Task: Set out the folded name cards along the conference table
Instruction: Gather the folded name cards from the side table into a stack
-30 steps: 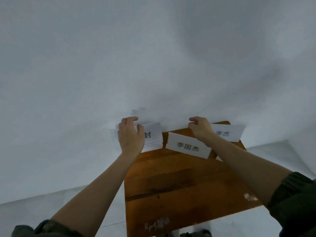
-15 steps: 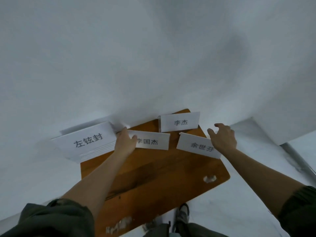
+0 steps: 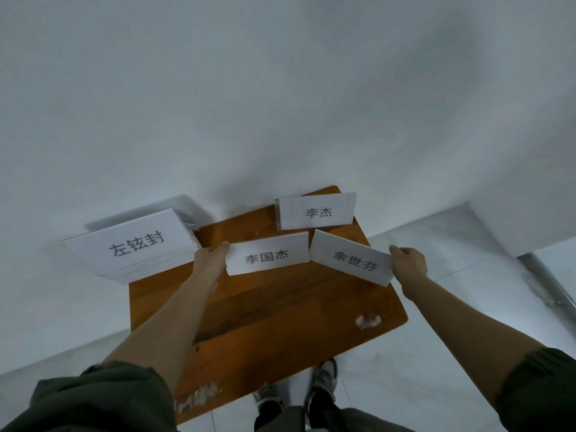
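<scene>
On table, right hand now pinches 余世芬 card; left hand still grips 李国杰 card.

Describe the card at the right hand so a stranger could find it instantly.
Start at the brown wooden table. Of three single cards on it, take the one nearest its right edge, the 余世芬 card, touched by the right hand. Unlike its neighbours, it sits slanted.

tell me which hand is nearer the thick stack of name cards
Left. The left hand sits just off the stack's right edge, fingertips on the middle card. The right hand is across the wooden table, at the far-right card.
</scene>
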